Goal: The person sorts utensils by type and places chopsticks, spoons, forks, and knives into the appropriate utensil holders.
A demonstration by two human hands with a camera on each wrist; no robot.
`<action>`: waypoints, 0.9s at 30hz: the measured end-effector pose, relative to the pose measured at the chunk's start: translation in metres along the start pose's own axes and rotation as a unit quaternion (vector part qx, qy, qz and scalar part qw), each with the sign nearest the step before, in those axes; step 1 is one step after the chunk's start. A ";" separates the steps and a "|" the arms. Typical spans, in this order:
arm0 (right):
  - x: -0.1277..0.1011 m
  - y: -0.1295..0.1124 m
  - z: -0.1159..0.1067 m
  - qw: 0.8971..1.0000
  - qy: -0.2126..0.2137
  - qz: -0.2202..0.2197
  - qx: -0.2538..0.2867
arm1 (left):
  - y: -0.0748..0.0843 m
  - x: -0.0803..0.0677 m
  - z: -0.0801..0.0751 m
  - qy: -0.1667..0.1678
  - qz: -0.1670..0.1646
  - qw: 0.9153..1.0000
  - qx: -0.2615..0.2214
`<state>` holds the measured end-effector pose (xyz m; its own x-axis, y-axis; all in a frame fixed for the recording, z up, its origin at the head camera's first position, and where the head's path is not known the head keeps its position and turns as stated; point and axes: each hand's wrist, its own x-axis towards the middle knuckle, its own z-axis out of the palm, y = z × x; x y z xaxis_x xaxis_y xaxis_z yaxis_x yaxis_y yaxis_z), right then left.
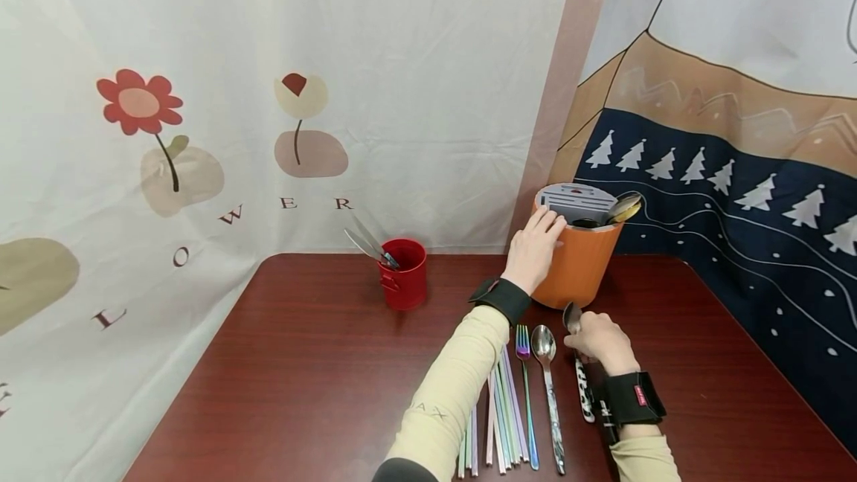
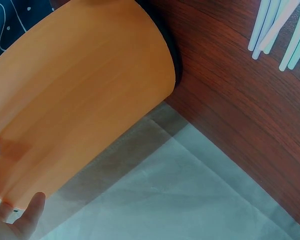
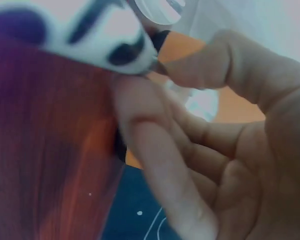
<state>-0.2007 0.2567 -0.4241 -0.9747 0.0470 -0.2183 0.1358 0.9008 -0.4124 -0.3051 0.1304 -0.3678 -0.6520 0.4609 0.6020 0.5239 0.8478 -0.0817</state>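
Note:
My left hand [image 1: 532, 250] grips the rim of a tall orange container [image 1: 579, 266], its fingers over the edge and the thumb against the outer wall. Grey slotted inserts show in the container's top, with gold and silver spoon-like ends [image 1: 624, 208] on the right side. In front of it, my right hand [image 1: 605, 344] pinches a metal spoon [image 1: 582, 385] with a black-and-white spotted handle, its bowl toward the container. The right wrist view shows the spotted handle blurred at the fingertips. To its left lie another spoon [image 1: 544, 348] and a rainbow-coloured fork [image 1: 524, 352].
Several pastel chopsticks [image 1: 502, 422] lie near the front edge, partly behind the left sleeve. At the back left stands a small red bucket [image 1: 408, 281] with metal utensils in it. A dark object [image 1: 608, 422] is partly hidden by the right wrist. Cloth hangs behind the table.

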 end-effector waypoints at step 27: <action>-0.010 -0.008 -0.018 0.911 0.393 -0.009 0.121 | 0.001 -0.001 -0.002 -0.012 -0.001 1.000 0.007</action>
<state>-0.1953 0.2572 -0.4025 -0.7896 0.4141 0.4528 0.0606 0.7870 -0.6140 -0.3027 0.1299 -0.3666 -0.6664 0.4643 0.5833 0.5141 0.8528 -0.0915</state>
